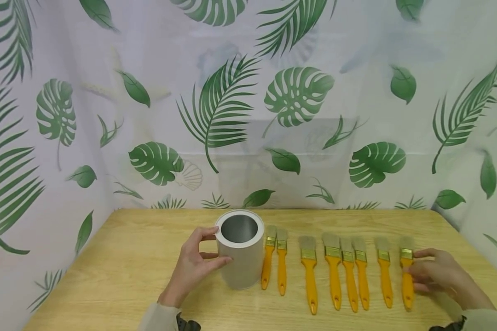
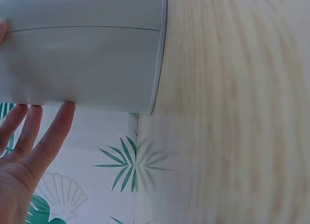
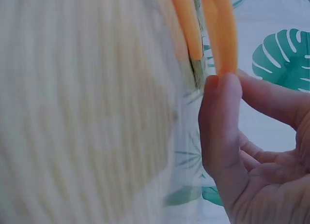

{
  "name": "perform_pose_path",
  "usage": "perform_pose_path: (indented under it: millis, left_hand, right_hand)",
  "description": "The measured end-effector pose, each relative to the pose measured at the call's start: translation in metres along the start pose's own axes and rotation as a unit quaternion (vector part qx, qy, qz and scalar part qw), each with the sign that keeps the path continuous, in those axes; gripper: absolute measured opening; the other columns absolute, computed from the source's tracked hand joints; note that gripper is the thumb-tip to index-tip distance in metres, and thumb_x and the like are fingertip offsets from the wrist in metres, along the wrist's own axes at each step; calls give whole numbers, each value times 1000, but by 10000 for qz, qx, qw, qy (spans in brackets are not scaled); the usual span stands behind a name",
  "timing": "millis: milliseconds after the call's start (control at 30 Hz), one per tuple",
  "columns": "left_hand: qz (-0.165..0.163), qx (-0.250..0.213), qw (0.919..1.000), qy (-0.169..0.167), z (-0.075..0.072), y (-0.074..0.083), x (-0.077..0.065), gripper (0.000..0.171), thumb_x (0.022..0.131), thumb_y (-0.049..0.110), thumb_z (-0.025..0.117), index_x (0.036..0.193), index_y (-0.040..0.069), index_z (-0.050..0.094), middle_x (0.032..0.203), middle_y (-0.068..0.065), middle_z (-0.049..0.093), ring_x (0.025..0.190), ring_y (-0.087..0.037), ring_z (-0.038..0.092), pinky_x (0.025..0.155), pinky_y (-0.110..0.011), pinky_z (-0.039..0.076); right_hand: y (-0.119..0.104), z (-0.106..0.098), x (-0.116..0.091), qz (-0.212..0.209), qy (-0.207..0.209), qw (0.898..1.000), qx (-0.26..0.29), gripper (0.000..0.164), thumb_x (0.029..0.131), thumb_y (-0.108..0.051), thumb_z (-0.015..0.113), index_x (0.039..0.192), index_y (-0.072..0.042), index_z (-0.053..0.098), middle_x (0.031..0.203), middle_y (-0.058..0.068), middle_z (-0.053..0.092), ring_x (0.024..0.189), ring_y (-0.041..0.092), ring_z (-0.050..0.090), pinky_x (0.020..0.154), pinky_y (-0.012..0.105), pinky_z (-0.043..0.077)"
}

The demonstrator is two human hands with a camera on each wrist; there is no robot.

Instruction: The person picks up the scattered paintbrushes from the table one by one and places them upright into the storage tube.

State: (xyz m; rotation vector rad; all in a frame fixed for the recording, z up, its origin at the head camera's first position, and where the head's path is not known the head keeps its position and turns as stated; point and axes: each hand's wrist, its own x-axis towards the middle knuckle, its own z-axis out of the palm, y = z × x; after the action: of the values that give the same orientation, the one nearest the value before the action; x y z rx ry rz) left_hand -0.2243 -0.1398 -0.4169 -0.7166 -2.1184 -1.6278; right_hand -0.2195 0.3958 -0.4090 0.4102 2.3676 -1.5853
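Eight brushes (image 1: pixel 309 278): side by side, right of the can (image 1: pixel 242 266)
Can: upright on the table (image 1: pixel 120 271)
Left hand (image 1: pixel 193 264): fingers spread, gripping the can
Right hand (image 1: pixel 442 273): pinching the handle of the rightmost brush (image 1: pixel 407 290)

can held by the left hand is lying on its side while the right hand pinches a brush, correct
Not on its side: the head view shows the can standing upright. The left hand does hold it, and the right hand pinches a brush.

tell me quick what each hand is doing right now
Left hand: holding the can at its side.
Right hand: pinching the rightmost brush.
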Motion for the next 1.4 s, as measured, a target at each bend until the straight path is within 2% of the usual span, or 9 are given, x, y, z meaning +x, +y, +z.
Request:
perform_pose_path:
  millis: [300, 500, 700, 800, 1000, 1233, 1400]
  left_hand:
    - [-68, 28, 10000, 25, 0, 2, 2, 62, 71, -9, 88, 124, 2, 57, 125, -18, 60, 107, -39, 60, 71, -33, 64]
    - [-103, 74, 9999, 21, 0, 3, 3, 62, 71, -9, 88, 124, 1, 57, 125, -18, 60, 108, -41, 60, 71, -34, 65]
    - [-110, 39, 9999, 23, 0, 5, 3, 62, 71, -9, 88, 124, 0, 57, 125, -18, 60, 108, -40, 60, 72, -38, 65]
    - [-114, 28, 9999, 35, 0, 4, 3, 62, 71, -9, 88, 124, 0, 57, 125, -18, 60, 108, -39, 60, 72, -38, 65]
    - [-104, 36, 9999, 42, 0, 4, 3, 63, 71, -10, 88, 124, 0, 57, 125, -18, 59, 108, -39, 60, 72, -38, 65]
    - [-106, 16, 9999, 28, 0, 1, 2, 62, 71, -10, 88, 124, 0, 57, 125, -19, 60, 107, -40, 60, 72, -38, 65]
    - [-103, -55, 9999, -15, 1, 1, 1, 62, 71, -11, 88, 124, -1, 57, 127, -20, 59, 109, -42, 60, 72, -39, 65]
  right_hand:
    - [-11, -1, -5, -243, -172, 9984, 477, 70, 100, -7, 61, 141, 24, 14, 91, -2, 68, 79, 18, 71, 75, 37, 64]
    - [-19, 1, -8, -423, -249, 9915, 1207, 66, 100, 0, 59, 140, 25, 14, 88, -4, 68, 77, 17, 72, 75, 38, 64]
    - [-26, 5, -10, -470, -298, 9870, 1505, 70, 100, -1, 60, 143, 26, 11, 89, -5, 67, 78, 16, 72, 76, 38, 64]
    - [-28, 9, -11, -601, -335, 9844, 1621, 67, 100, -1, 60, 141, 25, 14, 90, -4, 67, 79, 16, 72, 76, 39, 64]
    - [-37, 19, -16, -776, -365, 9812, 1730, 60, 101, -1, 59, 139, 21, 19, 93, -5, 64, 81, 12, 69, 76, 38, 64]
    - [-45, 39, -19, -970, -497, 9746, 1956, 64, 101, -1, 57, 141, 21, 13, 96, -1, 63, 83, 13, 68, 78, 39, 64]
    - [-53, 53, -20, -961, -474, 9738, 2007, 73, 102, -2, 57, 147, 21, 4, 98, -1, 61, 84, 12, 67, 79, 40, 64]
